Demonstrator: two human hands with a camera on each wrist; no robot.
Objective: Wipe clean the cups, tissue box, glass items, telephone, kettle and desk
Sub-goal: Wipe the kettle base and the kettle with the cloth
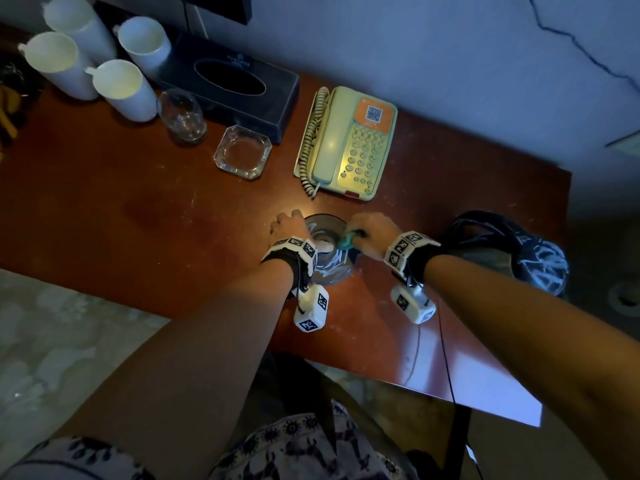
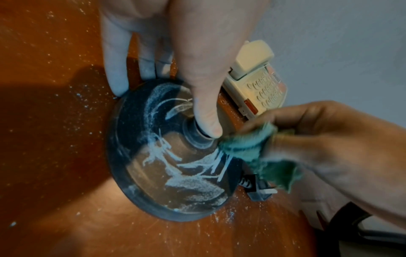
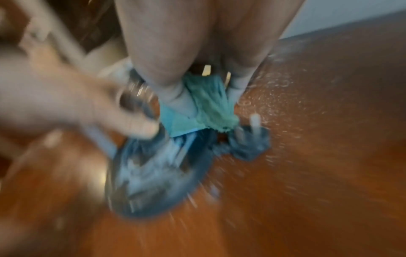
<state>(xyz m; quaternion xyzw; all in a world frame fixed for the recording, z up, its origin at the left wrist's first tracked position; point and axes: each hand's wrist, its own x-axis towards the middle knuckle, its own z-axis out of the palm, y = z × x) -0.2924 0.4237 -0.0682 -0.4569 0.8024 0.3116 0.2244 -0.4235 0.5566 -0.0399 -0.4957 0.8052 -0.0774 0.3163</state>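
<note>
Plainly, the left hand [image 2: 175, 57], fingers straight, steadies the round dusty black kettle base [image 2: 173, 156] while the right hand [image 2: 329, 144], clutching a green cloth [image 2: 248, 144], could snag the black plug [image 2: 259, 189] just beneath it.

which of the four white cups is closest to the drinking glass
The front-right cup, standing right beside the drinking glass; the other three sit farther back and left.

No words can be read; the telephone [image 1: 346, 143], beyond both hands, bears a QR code on an orange label [image 1: 374, 114]; the tissue box [image 1: 230, 88] logo is illegible.
</note>
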